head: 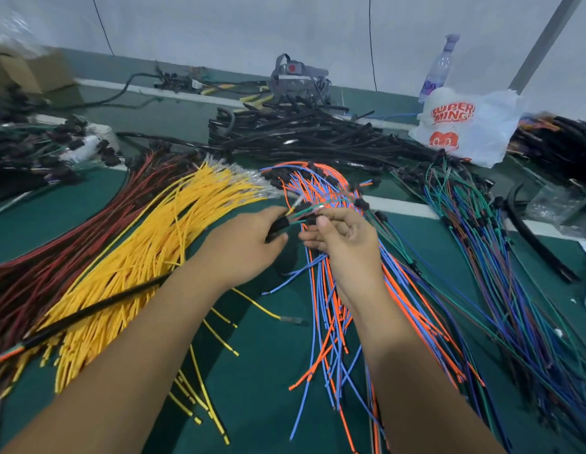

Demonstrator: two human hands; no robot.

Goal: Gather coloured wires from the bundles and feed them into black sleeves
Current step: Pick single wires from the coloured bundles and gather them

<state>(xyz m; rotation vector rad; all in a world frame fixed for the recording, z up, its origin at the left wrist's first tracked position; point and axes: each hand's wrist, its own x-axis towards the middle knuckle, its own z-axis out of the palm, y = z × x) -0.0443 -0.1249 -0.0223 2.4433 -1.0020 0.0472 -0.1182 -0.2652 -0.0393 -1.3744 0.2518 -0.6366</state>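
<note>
Left hand (249, 244) curled round the mouth of a black sleeve (278, 226), gripping it above the green mat (265, 371). Right hand (341, 239) just beside, pinching a few gathered wires (301, 211) between thumb and fingers, their tips reaching to the sleeve's opening; whether already inside cannot be told. Rest of that sleeve running back under the left forearm and out toward the near left, across the yellow bundle, with coloured wire ends showing at its far end (10, 353).

Nearest, loose yellow wires (206, 388) scattered on the mat between the forearms. Under and beside the right forearm, orange and blue wires (331, 322) fanned out toward the camera. Left of the hands, the yellow bundle (147, 250), thick and slanting, with clear-capped ends at its far tip. Further left, touching it, a red and dark bundle (72, 244). Right of the hands, well apart, a green, blue and purple bundle (501, 290) with small black connectors along it.

Beyond the hands, a heap of black sleeves (301, 132). Far left, a tangle of dark harnesses (39, 152) and a blurred cardboard box (26, 73). Behind the heap, a grey strapped device (295, 77). Far right, a white plastic bag (465, 126) with red lettering, a clear bottle (439, 67) behind it, and another dark bundle (560, 142) at the edge.
</note>
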